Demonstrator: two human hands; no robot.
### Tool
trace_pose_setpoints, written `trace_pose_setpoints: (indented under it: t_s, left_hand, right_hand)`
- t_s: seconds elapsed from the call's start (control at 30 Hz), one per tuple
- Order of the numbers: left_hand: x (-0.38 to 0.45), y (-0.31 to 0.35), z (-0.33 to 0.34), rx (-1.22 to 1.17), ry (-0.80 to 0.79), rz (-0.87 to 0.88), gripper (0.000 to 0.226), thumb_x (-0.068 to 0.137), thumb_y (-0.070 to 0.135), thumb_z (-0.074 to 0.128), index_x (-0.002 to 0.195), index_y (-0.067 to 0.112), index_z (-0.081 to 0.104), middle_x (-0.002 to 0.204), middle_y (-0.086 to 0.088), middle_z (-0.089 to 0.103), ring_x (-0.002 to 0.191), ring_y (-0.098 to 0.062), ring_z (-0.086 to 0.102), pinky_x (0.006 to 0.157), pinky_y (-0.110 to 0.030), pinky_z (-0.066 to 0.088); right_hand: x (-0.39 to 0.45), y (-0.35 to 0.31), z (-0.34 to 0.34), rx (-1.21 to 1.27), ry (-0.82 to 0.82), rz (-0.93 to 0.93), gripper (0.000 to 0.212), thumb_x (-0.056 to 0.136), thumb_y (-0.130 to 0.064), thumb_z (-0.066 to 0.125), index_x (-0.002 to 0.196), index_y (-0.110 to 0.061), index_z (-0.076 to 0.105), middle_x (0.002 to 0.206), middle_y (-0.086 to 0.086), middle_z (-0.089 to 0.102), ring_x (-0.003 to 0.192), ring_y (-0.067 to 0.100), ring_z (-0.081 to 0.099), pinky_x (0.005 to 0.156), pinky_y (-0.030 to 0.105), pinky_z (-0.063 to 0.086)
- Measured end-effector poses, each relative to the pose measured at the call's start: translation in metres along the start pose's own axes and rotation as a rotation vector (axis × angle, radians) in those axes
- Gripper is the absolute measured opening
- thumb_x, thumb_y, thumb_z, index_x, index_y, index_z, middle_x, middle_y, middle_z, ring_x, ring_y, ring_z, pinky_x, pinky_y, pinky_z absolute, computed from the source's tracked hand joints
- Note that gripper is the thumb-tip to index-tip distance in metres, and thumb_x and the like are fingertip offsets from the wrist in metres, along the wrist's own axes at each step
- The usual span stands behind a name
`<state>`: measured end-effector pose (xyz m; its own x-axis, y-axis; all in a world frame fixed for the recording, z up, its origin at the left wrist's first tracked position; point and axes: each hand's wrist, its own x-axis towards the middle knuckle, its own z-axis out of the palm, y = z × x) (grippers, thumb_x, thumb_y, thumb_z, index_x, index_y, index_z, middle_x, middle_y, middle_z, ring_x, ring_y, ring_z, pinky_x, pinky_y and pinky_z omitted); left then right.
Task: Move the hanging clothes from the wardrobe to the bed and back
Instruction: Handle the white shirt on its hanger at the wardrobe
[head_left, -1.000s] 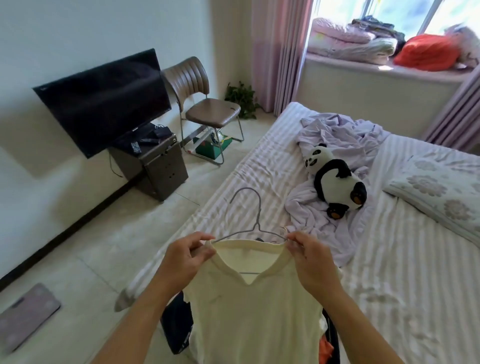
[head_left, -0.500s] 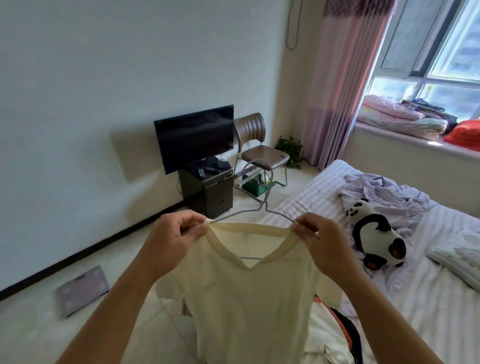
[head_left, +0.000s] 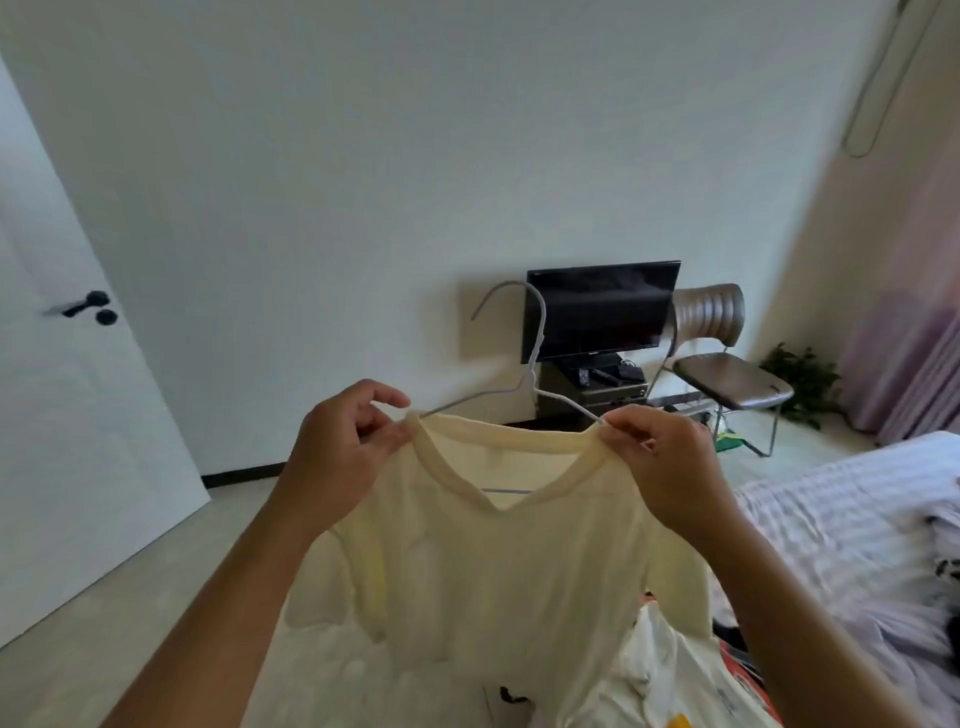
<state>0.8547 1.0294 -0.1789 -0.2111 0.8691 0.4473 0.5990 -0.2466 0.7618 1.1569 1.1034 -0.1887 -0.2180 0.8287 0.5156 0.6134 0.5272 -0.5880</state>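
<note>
A plain white wall (head_left: 363, 182) fills most of the view, with a white door (head_left: 67, 415) at the left edge and the striped bed (head_left: 841, 519) running in from the right. In front of these hangs the cream V-neck shirt (head_left: 493, 582), held up in mid-air between floor and bed, its hem falling out of sight at the bottom (a heap of other clothes (head_left: 670, 680) sits just below and to the right of it). Against the wall stand a dark television (head_left: 597, 312) on a low cabinet and, beside it, a brown chair (head_left: 722, 364). The left hand (head_left: 343, 457) grips the shirt's left shoulder, thumb and curled fingers pinching the fabric at the collar edge. The right hand (head_left: 665, 467) pinches the right shoulder the same way, fingers closed on cloth and wire together. The thin wire hanger (head_left: 530, 358) sits inside the neckline, its hook rising upright above the collar between the two hands.
</note>
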Motion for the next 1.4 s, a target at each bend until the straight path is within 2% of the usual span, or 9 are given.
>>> trace_pose_setpoints:
  t_s: [0.1,0.23,0.4,0.57,0.7,0.87,1.07,1.27,1.4]
  left_hand:
    - [-0.037,0.003,-0.029,0.022,0.043,-0.038,0.022,0.088,0.026,0.072,0.107,0.038,0.071,0.067,0.004,0.067,0.06,-0.009,0.058,0.061,-0.013,0.046]
    - [-0.09,0.006,-0.064,0.046,0.238,-0.098,0.021,0.089,0.016,0.071,0.083,0.036,0.076,0.062,0.0,0.065,0.058,-0.018,0.055,0.057,-0.016,0.04]
    - [-0.153,0.011,-0.12,0.134,0.419,-0.171,0.027,0.089,0.011,0.069,0.081,0.036,0.072,0.062,-0.005,0.063,0.054,-0.017,0.049,0.054,-0.018,0.037]
    - [-0.212,0.026,-0.176,0.236,0.541,-0.248,0.024,0.089,0.014,0.069,0.082,0.036,0.072,0.062,-0.008,0.062,0.053,-0.01,0.048,0.051,-0.014,0.036]
    - [-0.261,0.034,-0.216,0.336,0.595,-0.345,0.007,0.084,0.033,0.067,0.086,0.03,0.072,0.072,0.002,0.069,0.066,-0.012,0.062,0.062,-0.024,0.047]
    - [-0.323,0.034,-0.263,0.482,0.645,-0.38,0.014,0.092,0.025,0.067,0.08,0.024,0.074,0.066,-0.003,0.065,0.063,-0.016,0.057,0.056,-0.024,0.04]
    - [-0.415,0.039,-0.333,0.402,0.749,-0.413,0.016,0.09,0.023,0.069,0.08,0.036,0.073,0.066,0.006,0.065,0.059,-0.003,0.054,0.054,-0.013,0.04]
    - [-0.499,0.053,-0.406,0.492,0.835,-0.432,0.019,0.09,0.019,0.069,0.075,0.03,0.072,0.061,0.009,0.061,0.057,-0.003,0.053,0.053,-0.011,0.038]
    - [-0.549,0.064,-0.447,0.541,0.905,-0.467,0.022,0.09,0.018,0.069,0.071,0.029,0.069,0.057,0.012,0.058,0.054,-0.001,0.05,0.052,-0.012,0.038]
  right_hand:
    - [0.003,-0.019,0.015,0.071,-0.124,-0.053,0.01,0.093,-0.019,0.065,0.093,-0.023,0.074,0.077,-0.015,0.066,0.079,-0.003,0.06,0.067,0.005,0.043]
    - [0.0,-0.051,0.037,0.191,-0.272,-0.125,0.009,0.094,-0.022,0.065,0.093,-0.027,0.072,0.078,-0.015,0.067,0.078,-0.005,0.061,0.065,0.009,0.045]
    - [-0.006,-0.109,0.073,0.293,-0.376,-0.286,0.012,0.095,-0.023,0.063,0.099,-0.031,0.071,0.089,-0.016,0.068,0.085,-0.003,0.06,0.073,0.008,0.043]
    - [-0.027,-0.18,0.111,0.402,-0.435,-0.414,0.013,0.093,-0.013,0.065,0.084,-0.02,0.071,0.076,-0.01,0.068,0.077,0.005,0.06,0.066,0.01,0.04]
    - [-0.055,-0.234,0.139,0.542,-0.504,-0.43,0.014,0.091,-0.011,0.066,0.08,-0.018,0.072,0.073,-0.005,0.069,0.073,0.009,0.06,0.064,0.014,0.042]
    - [-0.102,-0.303,0.172,0.635,-0.622,-0.461,0.016,0.09,-0.013,0.067,0.077,-0.021,0.072,0.073,-0.011,0.069,0.073,0.006,0.061,0.064,0.012,0.043]
    - [-0.16,-0.387,0.197,0.681,-0.693,-0.525,0.018,0.09,-0.013,0.068,0.077,-0.024,0.072,0.073,-0.015,0.068,0.072,0.003,0.06,0.064,0.007,0.041]
    - [-0.229,-0.48,0.222,0.747,-0.683,-0.647,0.026,0.091,-0.014,0.067,0.075,-0.035,0.068,0.078,-0.018,0.068,0.076,0.004,0.061,0.065,0.011,0.043]
    - [-0.269,-0.539,0.241,0.759,-0.73,-0.73,0.022,0.091,-0.014,0.067,0.078,-0.032,0.07,0.078,-0.015,0.069,0.078,0.005,0.062,0.067,0.017,0.046]
